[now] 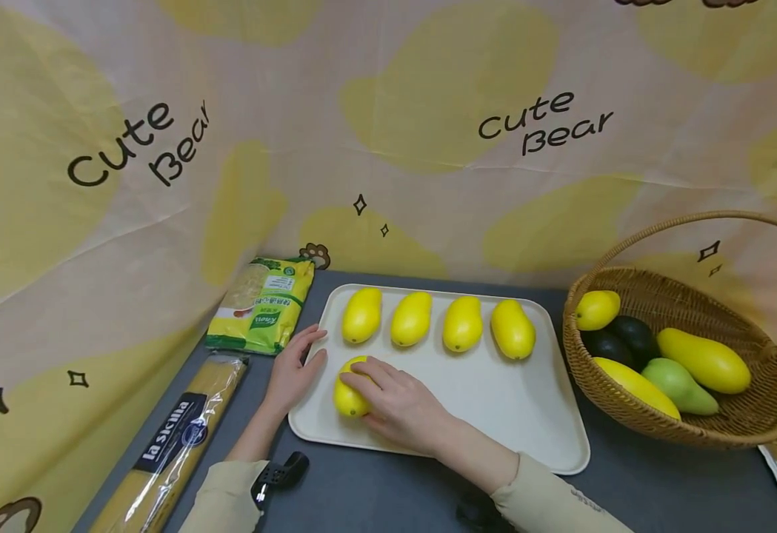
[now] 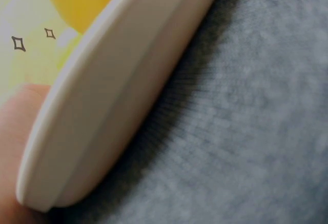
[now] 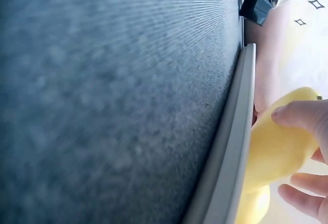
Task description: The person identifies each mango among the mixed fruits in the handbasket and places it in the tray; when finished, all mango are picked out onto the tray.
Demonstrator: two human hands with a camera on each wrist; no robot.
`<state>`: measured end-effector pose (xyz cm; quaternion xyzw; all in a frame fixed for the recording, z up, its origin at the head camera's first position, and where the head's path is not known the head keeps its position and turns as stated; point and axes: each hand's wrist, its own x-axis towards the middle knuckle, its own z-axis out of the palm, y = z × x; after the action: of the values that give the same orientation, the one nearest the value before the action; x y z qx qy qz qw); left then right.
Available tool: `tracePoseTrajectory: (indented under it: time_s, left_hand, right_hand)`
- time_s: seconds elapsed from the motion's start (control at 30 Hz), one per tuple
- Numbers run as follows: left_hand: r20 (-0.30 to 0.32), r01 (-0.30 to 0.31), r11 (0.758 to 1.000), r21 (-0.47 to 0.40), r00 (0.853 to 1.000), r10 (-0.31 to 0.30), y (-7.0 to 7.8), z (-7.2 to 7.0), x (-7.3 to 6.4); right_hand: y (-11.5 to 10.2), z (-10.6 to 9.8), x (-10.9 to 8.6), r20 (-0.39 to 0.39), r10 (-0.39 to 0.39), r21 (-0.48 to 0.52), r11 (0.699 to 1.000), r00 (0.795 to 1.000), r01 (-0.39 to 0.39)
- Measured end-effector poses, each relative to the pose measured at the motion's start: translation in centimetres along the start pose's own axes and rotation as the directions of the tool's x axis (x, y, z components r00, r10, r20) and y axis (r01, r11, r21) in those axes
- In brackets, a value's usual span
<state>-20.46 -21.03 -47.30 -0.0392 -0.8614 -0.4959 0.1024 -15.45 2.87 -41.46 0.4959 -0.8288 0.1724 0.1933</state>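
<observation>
A white tray (image 1: 495,407) holds several yellow mangoes (image 1: 462,323) in a row along its far side. Below the leftmost of these lies another mango (image 1: 348,397), which my right hand (image 1: 398,403) grips from above near the tray's front left. In the right wrist view the thumb (image 3: 297,115) presses one side of this mango (image 3: 282,144), and fingers are on the other side. My left hand (image 1: 295,374) rests at the tray's left rim with relaxed fingers. The left wrist view shows the rim (image 2: 102,96) hiding most of that hand.
To the right stands a wicker basket (image 1: 681,433) with yellow fruit, dark avocados (image 1: 635,339) and a green pear (image 1: 678,385). A yellow-green Knorr packet (image 1: 261,307) and a long spaghetti pack (image 1: 181,437) lie left of the tray. A patterned cloth (image 1: 388,133) hangs behind the grey table.
</observation>
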Motion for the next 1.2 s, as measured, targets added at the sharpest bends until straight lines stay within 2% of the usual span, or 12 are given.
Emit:
tracePoseTrajectory:
  time_s: [0.2,0.47,0.87,1.2]
  left_hand:
    - [0.007,-0.002,1.0,-0.017,1.0,0.002,0.1,-0.1,-0.1]
    - [0.005,0.001,1.0,-0.02,1.0,-0.001,0.1,0.0,0.0]
    - [0.005,-0.013,1.0,0.013,1.0,0.013,0.1,-0.1,0.0]
    - [-0.01,-0.02,0.999,0.024,1.0,0.02,0.2,0.0,-0.1]
  right_hand:
    - [0.1,0.9,0.3,0.026,-0.012,0.147,0.989,1.0,0.008]
    - [0.0,0.8,-0.1,0.109,-0.007,0.255,0.967,0.994,-0.021]
    - [0.1,1.2,-0.1,0.137,0.041,0.308,0.948,0.99,-0.083]
    - [0.3,1.8,0.1,0.128,0.048,0.324,0.942,0.991,-0.088]
